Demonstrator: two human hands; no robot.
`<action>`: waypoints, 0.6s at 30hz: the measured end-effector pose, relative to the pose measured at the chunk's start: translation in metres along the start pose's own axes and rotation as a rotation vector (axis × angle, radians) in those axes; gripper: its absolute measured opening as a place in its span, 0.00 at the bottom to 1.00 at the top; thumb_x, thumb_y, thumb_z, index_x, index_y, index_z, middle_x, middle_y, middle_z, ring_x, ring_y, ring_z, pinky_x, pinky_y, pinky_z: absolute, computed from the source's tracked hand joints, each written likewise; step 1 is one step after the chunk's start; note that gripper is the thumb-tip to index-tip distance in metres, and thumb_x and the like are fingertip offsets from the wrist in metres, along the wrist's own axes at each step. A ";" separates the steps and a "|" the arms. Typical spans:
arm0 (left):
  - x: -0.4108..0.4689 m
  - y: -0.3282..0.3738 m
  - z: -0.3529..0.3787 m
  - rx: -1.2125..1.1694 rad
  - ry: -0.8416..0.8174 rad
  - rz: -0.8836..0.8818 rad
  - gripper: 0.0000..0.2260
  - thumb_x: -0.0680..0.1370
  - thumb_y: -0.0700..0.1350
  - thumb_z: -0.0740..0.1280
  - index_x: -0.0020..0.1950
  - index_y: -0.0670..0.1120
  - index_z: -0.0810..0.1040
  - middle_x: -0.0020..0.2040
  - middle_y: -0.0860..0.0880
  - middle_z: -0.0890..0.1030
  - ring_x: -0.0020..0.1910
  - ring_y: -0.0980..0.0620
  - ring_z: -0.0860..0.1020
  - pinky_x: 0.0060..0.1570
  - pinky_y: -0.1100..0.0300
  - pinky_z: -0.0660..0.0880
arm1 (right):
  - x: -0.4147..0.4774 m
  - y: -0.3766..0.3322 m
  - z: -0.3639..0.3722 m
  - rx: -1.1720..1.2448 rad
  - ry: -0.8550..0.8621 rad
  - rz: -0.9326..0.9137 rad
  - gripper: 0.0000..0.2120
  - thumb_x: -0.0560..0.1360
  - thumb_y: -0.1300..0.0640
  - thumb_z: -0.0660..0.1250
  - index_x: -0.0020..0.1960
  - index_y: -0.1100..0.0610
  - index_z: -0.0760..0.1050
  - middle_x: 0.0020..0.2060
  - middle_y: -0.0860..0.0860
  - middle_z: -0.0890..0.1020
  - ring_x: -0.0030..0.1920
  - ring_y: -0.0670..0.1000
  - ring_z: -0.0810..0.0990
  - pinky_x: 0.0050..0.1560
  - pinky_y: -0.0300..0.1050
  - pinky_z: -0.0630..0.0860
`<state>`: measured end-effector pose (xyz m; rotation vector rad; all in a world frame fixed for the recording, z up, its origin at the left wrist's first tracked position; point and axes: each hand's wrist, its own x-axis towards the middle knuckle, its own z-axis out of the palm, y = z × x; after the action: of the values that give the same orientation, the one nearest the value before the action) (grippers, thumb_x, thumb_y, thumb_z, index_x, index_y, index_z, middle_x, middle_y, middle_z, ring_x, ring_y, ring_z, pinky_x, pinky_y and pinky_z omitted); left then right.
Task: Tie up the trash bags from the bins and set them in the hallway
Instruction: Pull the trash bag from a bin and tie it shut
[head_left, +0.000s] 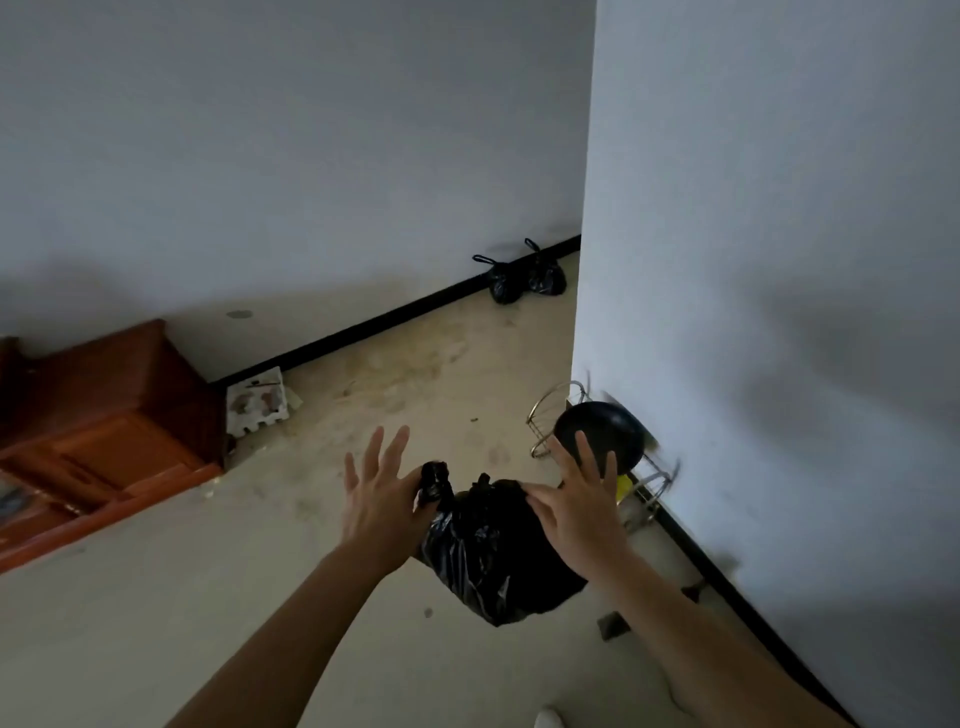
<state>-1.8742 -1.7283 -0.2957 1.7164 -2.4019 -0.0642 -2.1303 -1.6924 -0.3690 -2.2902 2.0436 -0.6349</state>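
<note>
Mid-tie, by the look of it. Pinching one ear of the black trash bag (493, 556) with the left hand (379, 499), thumb and forefinger closed on the plastic, with the remaining fingers fanned out straight. Same deal on the right hand (576, 509): pinching the other ear at the bag's top, with the rest of the fingers splayed. Hard to call the right pinch for sure, being partly hidden behind the hand itself, but reads as gripping rather than just touching. Holding the bag up between both hands, seemingly clear of the floor (415, 374), near the wall corner (587, 312) and just in front of a wire rack (537, 451) with a black pan (597, 431).

Progress-wise: probably past halfway. Tied off and parked down the hall against the baseboard (389, 316): one tied bag (506, 286) and a second tied bag (545, 275) touching it, both with ears sticking up. Left to do, going by this: finish the knot on the one in hand, then carry over and drop next to those two. No telling about more bins out of frame.

Also around: a wooden cabinet (104, 426) on the left, with a white egg tray (257, 400) beside it on the floor.
</note>
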 end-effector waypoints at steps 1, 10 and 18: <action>0.030 -0.013 -0.006 -0.009 0.014 -0.009 0.16 0.80 0.61 0.60 0.61 0.58 0.81 0.80 0.45 0.58 0.80 0.41 0.47 0.74 0.34 0.46 | 0.034 -0.001 0.002 0.007 0.000 -0.004 0.13 0.78 0.44 0.60 0.56 0.39 0.82 0.75 0.55 0.67 0.77 0.64 0.56 0.72 0.74 0.52; 0.250 -0.127 -0.004 -0.057 0.111 -0.054 0.12 0.77 0.54 0.66 0.57 0.53 0.83 0.77 0.44 0.64 0.78 0.38 0.53 0.72 0.31 0.52 | 0.294 -0.003 0.055 -0.054 -0.006 -0.132 0.10 0.78 0.45 0.64 0.52 0.42 0.83 0.74 0.55 0.68 0.77 0.64 0.59 0.71 0.73 0.56; 0.484 -0.238 0.048 -0.109 0.048 0.003 0.14 0.79 0.58 0.63 0.57 0.54 0.83 0.79 0.47 0.60 0.79 0.41 0.50 0.73 0.33 0.51 | 0.507 0.024 0.137 -0.201 -0.075 -0.005 0.06 0.76 0.47 0.68 0.49 0.40 0.83 0.72 0.54 0.71 0.75 0.65 0.62 0.69 0.74 0.59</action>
<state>-1.8120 -2.2654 -0.3149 1.6470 -2.3215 -0.1488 -2.0775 -2.2148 -0.3536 -2.3824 2.1575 -0.3514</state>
